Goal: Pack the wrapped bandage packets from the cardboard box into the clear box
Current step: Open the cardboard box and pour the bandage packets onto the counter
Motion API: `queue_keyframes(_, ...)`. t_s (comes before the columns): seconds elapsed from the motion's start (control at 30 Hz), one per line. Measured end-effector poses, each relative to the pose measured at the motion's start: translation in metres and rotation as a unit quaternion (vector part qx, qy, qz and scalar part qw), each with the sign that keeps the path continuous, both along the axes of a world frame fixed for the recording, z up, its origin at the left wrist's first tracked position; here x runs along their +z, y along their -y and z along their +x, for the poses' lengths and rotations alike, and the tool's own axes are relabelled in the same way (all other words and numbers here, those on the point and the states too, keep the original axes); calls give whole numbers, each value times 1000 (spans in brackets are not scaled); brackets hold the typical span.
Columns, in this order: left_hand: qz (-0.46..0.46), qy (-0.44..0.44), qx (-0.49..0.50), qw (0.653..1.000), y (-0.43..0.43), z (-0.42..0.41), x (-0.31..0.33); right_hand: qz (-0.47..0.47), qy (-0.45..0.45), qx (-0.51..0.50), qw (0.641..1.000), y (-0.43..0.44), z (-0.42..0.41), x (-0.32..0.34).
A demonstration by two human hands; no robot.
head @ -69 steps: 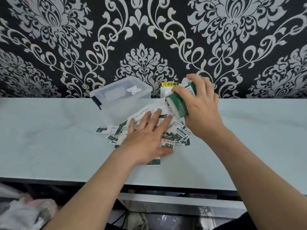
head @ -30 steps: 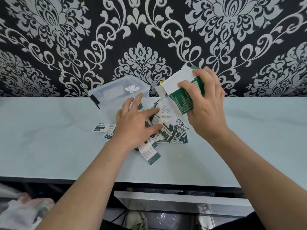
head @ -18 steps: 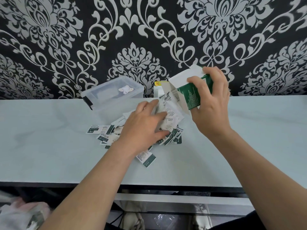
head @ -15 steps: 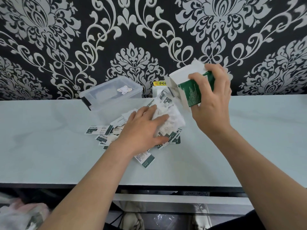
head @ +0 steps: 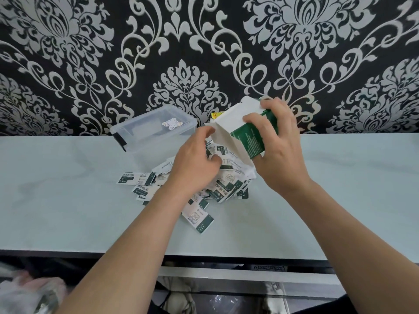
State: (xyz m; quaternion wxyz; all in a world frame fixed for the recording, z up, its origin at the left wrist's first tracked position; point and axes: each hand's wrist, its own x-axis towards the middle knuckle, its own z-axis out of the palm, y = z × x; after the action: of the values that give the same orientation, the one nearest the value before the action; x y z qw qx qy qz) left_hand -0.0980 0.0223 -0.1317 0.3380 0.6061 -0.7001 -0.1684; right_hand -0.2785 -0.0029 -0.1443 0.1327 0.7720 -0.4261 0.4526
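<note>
Packets (head: 199,219) lie heaped on the table (head: 68,200), the left hand (head: 195,164) pinching some at the mouth of the cardboard box (head: 233,125), which the right hand (head: 278,150) grips tilted; emptying seems underway, then gathering them into the clear box (head: 147,132) behind.

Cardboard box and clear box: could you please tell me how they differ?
The cardboard box is opaque green and white; the clear box is see-through. The cardboard box is held tilted in the right hand; the clear box sits flat on the table. The cardboard box is open; the clear box looks lidded. Both are rectangular.
</note>
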Motion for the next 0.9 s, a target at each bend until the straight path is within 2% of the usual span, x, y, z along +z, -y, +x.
queue_keyframes(0.27,-38,-50,38,997,7,5,3,-17,-9,-1,1000,-1,-2,3)
queue_keyframes(0.4,-40,-101,47,993,8,6,6,-44,19,-5,999,2,-9,6)
queue_keyframes(0.63,-63,-61,40,995,15,-3,7,-40,52,-43,997,4,-21,5)
queue_keyframes(0.73,-76,-40,52,995,17,-10,8,6,83,-56,995,4,-32,3)
queue_keyframes(0.9,-62,-37,95,993,21,-18,15,109,218,-95,965,3,-52,2)
